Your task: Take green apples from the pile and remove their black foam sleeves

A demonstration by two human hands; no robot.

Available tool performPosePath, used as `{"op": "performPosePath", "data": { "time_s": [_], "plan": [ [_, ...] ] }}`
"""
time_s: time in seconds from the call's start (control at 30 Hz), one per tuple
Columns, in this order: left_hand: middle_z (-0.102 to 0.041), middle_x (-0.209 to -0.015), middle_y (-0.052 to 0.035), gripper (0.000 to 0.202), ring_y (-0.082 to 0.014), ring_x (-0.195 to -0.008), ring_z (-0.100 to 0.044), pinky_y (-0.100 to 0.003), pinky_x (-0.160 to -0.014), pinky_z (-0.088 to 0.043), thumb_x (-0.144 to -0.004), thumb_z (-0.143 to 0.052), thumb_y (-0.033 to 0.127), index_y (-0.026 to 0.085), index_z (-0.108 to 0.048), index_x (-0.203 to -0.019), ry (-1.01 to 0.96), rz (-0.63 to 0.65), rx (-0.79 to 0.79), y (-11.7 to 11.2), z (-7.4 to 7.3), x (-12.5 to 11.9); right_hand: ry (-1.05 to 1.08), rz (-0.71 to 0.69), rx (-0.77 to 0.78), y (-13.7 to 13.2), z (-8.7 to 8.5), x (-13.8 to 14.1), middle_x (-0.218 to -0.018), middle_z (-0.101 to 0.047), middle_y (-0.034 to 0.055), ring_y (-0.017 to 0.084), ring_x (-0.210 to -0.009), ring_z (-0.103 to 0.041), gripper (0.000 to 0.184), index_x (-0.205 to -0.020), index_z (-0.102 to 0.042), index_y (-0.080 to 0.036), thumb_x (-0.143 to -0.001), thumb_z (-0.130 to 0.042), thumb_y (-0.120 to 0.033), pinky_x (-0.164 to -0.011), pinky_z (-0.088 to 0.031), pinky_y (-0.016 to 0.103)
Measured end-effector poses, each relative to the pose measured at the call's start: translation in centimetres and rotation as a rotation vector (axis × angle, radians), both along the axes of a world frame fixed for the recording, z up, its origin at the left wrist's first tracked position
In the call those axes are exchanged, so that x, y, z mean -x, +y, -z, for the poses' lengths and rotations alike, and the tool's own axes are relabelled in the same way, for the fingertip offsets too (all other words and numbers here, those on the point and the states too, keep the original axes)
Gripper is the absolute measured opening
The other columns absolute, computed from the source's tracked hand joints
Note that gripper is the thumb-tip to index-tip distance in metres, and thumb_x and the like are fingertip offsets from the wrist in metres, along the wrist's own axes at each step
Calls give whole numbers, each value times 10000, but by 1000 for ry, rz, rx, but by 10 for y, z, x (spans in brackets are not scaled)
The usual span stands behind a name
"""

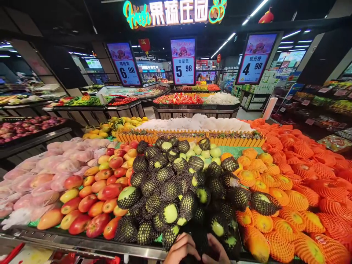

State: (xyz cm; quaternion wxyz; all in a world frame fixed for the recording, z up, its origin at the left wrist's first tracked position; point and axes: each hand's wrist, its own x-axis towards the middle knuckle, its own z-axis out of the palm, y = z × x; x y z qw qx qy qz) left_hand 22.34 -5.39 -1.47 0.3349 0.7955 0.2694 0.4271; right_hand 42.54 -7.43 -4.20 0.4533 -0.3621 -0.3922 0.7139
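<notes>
At the bottom edge, my left hand [183, 250] has its fingers curled inward beside the green apples in black foam nets [165, 183]. Close by on its right, my right hand [216, 251] is bent toward it, thumb and fingers curved. Something dark [200, 236] fills the gap between them; I cannot make out what it is. A green apple [171, 213] with its net partly off lies just above my left hand. Another netted green apple [218, 228] is just above my right hand. Bare green apples [206, 152] sit at the back of the pile.
Red apples [99, 198] and pink-wrapped fruit [60, 165] lie to the left. Oranges in orange nets [283, 220] and red-netted fruit [324, 190] are on the right. A metal rail [137, 251] edges the stand. White-wrapped fruit [198, 123] sits behind a small yellow fence [189, 136].
</notes>
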Motion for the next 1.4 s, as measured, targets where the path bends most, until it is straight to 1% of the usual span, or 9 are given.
{"op": "performPosePath", "data": {
  "time_s": [0.1, 0.23, 0.37, 0.6, 0.7, 0.87, 1.1, 1.27, 1.4],
  "plan": [
    [-603, -798, -53, 446, -170, -780, -561, -283, -740, -448, -933, -523, 614, 205, -688, -868, -34, -47, 284, -13, 15, -7, -59, 99, -91, 2, -2, -17, -868, -682, 44, 249, -855, -632, 420, -862, -730, -244, -593, -904, -516, -810, -496, 383],
    [-634, -1015, -93, 597, -233, -927, -597, -386, -881, -498, -861, -491, 745, 240, -650, -1136, -117, -280, 723, -16, 34, -28, -67, 36, -179, 0, -3, -32, -929, -702, 75, 267, -899, -634, 314, -830, -786, -273, -610, -910, -461, -855, -488, 412],
    [-690, -1060, -94, 839, -367, -1131, -603, -521, -1063, -442, -596, -490, 971, 319, -736, -1064, -89, -11, 1054, -7, 29, -60, -47, 18, -229, -2, -1, -47, -969, -691, 81, 273, -943, -646, 278, -884, -815, -304, -647, -899, -422, -892, -479, 419],
    [-683, -1254, -97, 732, -357, -1262, -545, -496, -1147, -381, -721, -685, 729, 241, -658, -1266, 19, -15, 975, 4, -13, -74, -155, 291, -163, 7, -10, -65, -968, -684, 58, 248, -901, -645, 389, -987, -759, -286, -645, -908, -396, -800, -492, 343],
    [-693, -1020, -81, 584, -273, -1019, -617, -402, -968, -495, -767, -678, 687, 197, -667, -1085, -42, 5, 894, 14, -22, -75, -137, 224, -58, 15, -25, -63, -908, -705, 33, 239, -865, -650, 532, -1063, -724, -277, -597, -936, -422, -802, -496, 340],
    [-598, -980, -57, 484, -202, -889, -568, -324, -821, -492, -794, -674, 650, 192, -594, -927, -183, -128, 722, 20, -31, -71, -158, 89, -66, 30, -43, -56, -838, -682, 31, 208, -807, -616, 300, -814, -726, -204, -732, -847, -466, -771, -468, 325],
    [-615, -1245, -139, 701, -317, -1183, -566, -451, -1058, -455, -736, -730, 611, 194, -561, -1274, -150, -179, 838, 8, 3, -69, -165, 233, 5, 35, -41, -60, -826, -643, 21, 196, -786, -569, 386, -806, -645, -213, -740, -805, -558, -726, -437, 304],
    [-724, -1165, -103, 538, -399, -1193, -589, -531, -1128, -415, -630, -764, 615, 262, -743, -1035, 54, -163, 1014, 7, 32, -80, -120, 240, 47, 37, -40, -64, -872, -678, 34, 207, -806, -578, 416, -808, -608, -226, -713, -816, -574, -738, -435, 311],
    [-754, -1100, -100, 470, -402, -1145, -626, -494, -1100, -457, -640, -759, 602, 261, -775, -963, 41, -134, 1020, 9, 28, -77, -139, 249, 42, 39, -43, -64, -882, -701, 39, 212, -823, -592, 404, -815, -604, -229, -723, -815, -561, -766, -437, 319]
  ]
}}
